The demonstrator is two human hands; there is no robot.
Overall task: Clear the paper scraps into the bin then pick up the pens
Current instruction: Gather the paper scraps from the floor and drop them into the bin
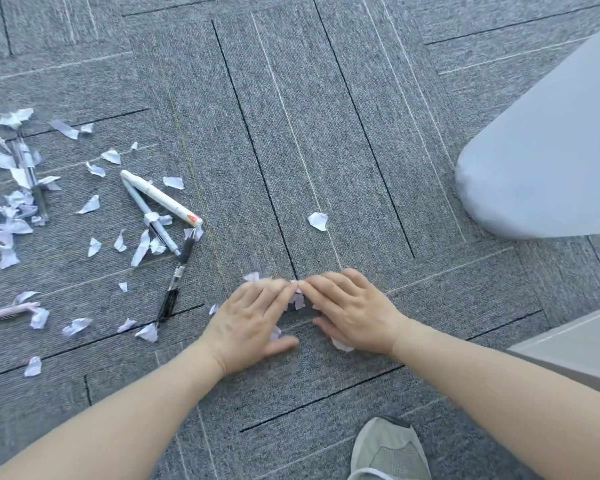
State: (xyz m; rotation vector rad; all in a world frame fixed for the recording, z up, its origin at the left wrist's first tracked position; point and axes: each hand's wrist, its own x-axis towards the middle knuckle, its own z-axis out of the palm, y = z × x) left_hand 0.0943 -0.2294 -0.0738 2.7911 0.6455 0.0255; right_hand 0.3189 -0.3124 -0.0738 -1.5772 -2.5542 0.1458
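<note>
My left hand [248,318] and my right hand [352,311] lie palm down on the grey carpet with fingertips touching, cupped around a small heap of white paper scraps [298,300] that shows between and under them. One loose scrap [318,221] lies farther out, above my hands. Many more scraps [13,206] are strewn at the left. Among them lie a white marker [161,198], a light blue pen [151,216], a black pen [175,277], a clear pen [32,176] and a pink pen [6,312] at the left edge.
A pale grey bin bag or bin [548,154] stands at the right. A light furniture edge [575,344] juts in at the lower right. My grey shoe [387,452] is at the bottom edge.
</note>
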